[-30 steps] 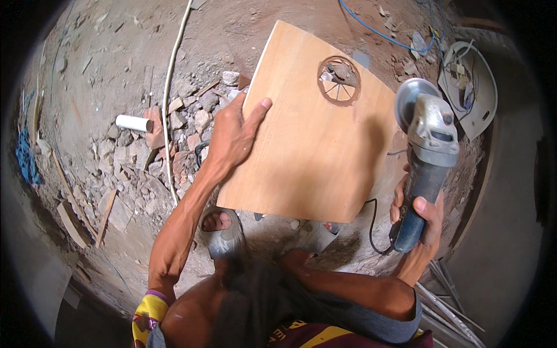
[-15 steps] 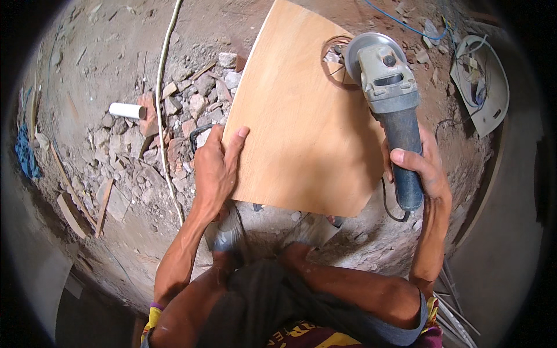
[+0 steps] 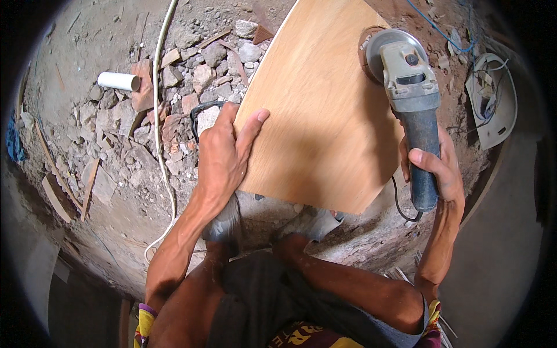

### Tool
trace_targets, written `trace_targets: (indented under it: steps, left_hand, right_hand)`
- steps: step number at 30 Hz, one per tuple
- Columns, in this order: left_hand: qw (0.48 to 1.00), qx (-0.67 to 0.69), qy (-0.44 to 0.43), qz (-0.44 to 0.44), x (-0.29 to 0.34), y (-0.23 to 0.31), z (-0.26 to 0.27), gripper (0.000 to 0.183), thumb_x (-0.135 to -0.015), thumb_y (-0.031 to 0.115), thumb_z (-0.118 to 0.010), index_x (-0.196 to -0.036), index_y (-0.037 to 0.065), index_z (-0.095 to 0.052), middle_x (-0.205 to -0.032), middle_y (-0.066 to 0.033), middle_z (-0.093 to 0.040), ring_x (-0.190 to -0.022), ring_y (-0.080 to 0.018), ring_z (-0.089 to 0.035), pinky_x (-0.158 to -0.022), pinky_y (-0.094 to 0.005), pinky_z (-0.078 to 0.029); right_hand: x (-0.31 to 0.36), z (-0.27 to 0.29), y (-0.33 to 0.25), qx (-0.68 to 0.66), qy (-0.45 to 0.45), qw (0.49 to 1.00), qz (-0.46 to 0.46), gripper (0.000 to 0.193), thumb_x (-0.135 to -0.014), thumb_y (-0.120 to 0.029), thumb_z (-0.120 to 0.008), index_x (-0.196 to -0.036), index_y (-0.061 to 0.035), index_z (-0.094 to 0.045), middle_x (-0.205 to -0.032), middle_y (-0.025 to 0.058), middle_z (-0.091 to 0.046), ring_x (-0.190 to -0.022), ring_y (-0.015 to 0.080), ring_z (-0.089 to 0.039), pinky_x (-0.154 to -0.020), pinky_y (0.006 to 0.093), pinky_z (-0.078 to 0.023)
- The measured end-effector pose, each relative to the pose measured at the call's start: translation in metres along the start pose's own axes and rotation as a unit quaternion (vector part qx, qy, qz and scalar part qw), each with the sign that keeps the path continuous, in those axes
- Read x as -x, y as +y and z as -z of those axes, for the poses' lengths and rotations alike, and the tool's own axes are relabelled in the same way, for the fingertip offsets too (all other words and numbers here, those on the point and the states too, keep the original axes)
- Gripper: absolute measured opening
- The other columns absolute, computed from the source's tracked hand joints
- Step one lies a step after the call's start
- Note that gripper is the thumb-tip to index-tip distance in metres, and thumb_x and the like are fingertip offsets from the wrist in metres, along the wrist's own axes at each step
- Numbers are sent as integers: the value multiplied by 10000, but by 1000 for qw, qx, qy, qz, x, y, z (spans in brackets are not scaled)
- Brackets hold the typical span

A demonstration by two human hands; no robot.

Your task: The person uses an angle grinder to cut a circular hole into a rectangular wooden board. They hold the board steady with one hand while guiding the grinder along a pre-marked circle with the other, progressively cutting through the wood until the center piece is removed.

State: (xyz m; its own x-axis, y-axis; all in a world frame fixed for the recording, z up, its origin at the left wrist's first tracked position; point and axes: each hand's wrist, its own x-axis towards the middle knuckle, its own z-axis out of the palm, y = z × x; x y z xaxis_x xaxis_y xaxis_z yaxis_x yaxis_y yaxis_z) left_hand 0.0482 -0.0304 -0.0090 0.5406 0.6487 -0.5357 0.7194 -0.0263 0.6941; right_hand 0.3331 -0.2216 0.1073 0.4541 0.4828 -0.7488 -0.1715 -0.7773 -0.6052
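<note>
My right hand [image 3: 436, 165] is wrapped round the dark body of an angle grinder [image 3: 413, 98]. The grinder has a grey head and a round disc [image 3: 396, 52], which sits over a round cutout [image 3: 371, 57] at the right edge of a wooden board [image 3: 316, 116]. Whether the disc touches the wood I cannot tell. Light brown and wide, the board lies in front of my feet. My left hand [image 3: 229, 153] grips its left edge, thumb on top and fingers underneath, out of sight. From the grinder's rear end a dark cord [image 3: 400, 211] curves away.
Broken stones and brick pieces [image 3: 197, 78] cover the ground at the left, with a white pipe piece [image 3: 119, 80] on them. A pale cable [image 3: 156, 104] runs past the rubble. Wood strips [image 3: 90, 188] lie farther left. At the right is a white panel [image 3: 492, 101] with wires.
The board, both hands and the grinder now appear farther right in view, while the rubble appears slightly farther left. The grip of each hand is the same.
</note>
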Motion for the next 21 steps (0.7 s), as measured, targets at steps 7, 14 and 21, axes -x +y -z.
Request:
trace_targets:
  steps: [7,14,21]
  left_hand:
    - [1000,19,-7,3,0,3,1,443,-1120,396,-727,-1042,-25,-614,-602,-191,-647,-529,-189,-642,-497,-388,-489]
    - [1000,21,11,-19,1,1,-1,443,-1116,391,-735,-1018,-21,-605,-574,-171,-621,-498,-173,-608,-479,-387,-476]
    - [1000,19,8,-2,1,1,-2,440,-1108,384,-747,-1000,-16,-598,-528,-154,-553,-457,-196,-542,-468,-411,-461]
  right_hand:
    - [-4,1,6,14,23,1000,3,753,-798,-476,-851,-1317,15,-613,-812,77,-623,-590,146,-606,-526,292,-496]
    - [-6,6,5,18,4,1000,-7,827,-780,-380,-850,-1439,46,-589,-811,75,-655,-607,174,-650,-569,330,-533]
    - [-5,5,2,30,-1,999,-14,808,-796,-377,-839,-1439,42,-590,-796,69,-652,-602,167,-641,-566,314,-518]
